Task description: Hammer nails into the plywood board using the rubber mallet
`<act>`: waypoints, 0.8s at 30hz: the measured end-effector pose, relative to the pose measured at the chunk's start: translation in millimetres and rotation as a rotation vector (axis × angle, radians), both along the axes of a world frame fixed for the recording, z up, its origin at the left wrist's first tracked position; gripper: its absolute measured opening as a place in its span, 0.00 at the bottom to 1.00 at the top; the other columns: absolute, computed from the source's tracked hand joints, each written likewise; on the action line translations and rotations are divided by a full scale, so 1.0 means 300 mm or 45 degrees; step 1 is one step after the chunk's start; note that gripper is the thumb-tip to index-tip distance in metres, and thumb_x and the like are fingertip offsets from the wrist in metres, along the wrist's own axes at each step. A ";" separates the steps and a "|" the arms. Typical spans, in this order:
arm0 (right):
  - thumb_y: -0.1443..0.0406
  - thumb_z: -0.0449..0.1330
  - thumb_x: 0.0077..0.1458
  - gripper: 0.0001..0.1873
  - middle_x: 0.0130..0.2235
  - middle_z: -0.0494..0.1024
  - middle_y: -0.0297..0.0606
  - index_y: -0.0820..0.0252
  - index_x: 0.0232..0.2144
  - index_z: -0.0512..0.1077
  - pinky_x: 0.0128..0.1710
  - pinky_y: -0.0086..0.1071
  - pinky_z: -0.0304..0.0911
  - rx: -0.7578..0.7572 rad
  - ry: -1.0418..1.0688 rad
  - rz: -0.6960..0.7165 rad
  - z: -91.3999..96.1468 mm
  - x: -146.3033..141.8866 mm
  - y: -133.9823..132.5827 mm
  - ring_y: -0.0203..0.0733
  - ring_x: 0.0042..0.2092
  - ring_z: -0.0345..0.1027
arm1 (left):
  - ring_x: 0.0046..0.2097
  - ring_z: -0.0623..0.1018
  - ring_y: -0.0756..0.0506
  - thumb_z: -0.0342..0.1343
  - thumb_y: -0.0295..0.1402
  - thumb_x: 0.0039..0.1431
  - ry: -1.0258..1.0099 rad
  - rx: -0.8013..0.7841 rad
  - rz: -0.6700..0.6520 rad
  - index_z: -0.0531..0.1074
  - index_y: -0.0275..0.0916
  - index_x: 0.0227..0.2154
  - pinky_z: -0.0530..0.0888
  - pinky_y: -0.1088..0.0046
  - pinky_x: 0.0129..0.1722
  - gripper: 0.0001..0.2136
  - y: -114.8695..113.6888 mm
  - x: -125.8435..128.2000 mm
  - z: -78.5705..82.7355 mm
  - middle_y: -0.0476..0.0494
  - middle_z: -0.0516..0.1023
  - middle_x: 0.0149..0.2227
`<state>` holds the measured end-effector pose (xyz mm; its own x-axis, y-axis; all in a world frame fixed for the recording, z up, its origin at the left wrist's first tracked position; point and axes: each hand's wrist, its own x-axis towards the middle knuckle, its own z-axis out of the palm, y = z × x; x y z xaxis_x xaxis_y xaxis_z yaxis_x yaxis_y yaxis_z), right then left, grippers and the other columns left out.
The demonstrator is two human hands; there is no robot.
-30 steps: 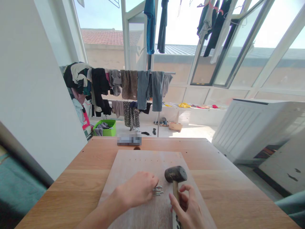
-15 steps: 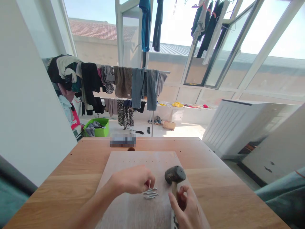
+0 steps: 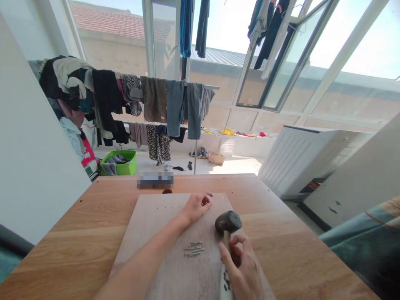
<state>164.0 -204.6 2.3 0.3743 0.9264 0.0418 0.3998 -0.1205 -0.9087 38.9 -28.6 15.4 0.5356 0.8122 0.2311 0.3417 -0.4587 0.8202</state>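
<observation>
My right hand is wrapped round the handle of a rubber mallet. The mallet's black head points away from me, over the right side of a pale board. At the board's far part, beside a row of small dark holes, is my left hand with its fingers pinched. A thin nail showed at those fingertips half a second ago; the fingers hide it now. Several silvery nails lie in a loose pile on the board, between my left forearm and the mallet.
The board rests on a wooden table. Beyond it are a small round brown thing and a blurred-out box. Past the table stand a green basket and a rack of laundry. A white cabinet is to the right.
My left hand has moved away from the nail pile, forward to the row of holes. My right hand keeps its hold on the mallet. The view has shifted slightly.
</observation>
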 end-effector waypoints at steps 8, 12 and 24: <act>0.46 0.63 0.44 0.25 0.20 0.73 0.28 0.55 0.36 0.61 0.27 0.32 0.64 -0.024 0.249 -0.029 0.053 -0.010 0.016 0.43 0.25 0.70 | 0.36 0.75 0.48 0.55 0.24 0.54 0.141 0.169 -0.020 0.79 0.36 0.32 0.72 0.73 0.43 0.07 -0.027 -0.006 -0.017 0.45 0.77 0.34; 0.47 0.65 0.43 0.24 0.22 0.72 0.29 0.59 0.33 0.68 0.27 0.30 0.63 -0.103 0.361 0.227 0.081 0.028 0.033 0.41 0.27 0.69 | 0.34 0.76 0.48 0.58 0.27 0.53 0.189 0.165 -0.044 0.80 0.36 0.34 0.72 0.74 0.40 0.07 -0.016 0.001 -0.011 0.45 0.79 0.32; 0.56 0.68 0.44 0.21 0.27 0.72 0.26 0.58 0.38 0.68 0.13 0.20 0.49 0.038 0.928 0.125 0.141 0.092 0.192 0.25 0.17 0.54 | 0.35 0.79 0.46 0.57 0.31 0.56 0.278 0.104 0.088 0.81 0.38 0.37 0.73 0.73 0.39 0.10 -0.021 0.036 0.000 0.43 0.83 0.35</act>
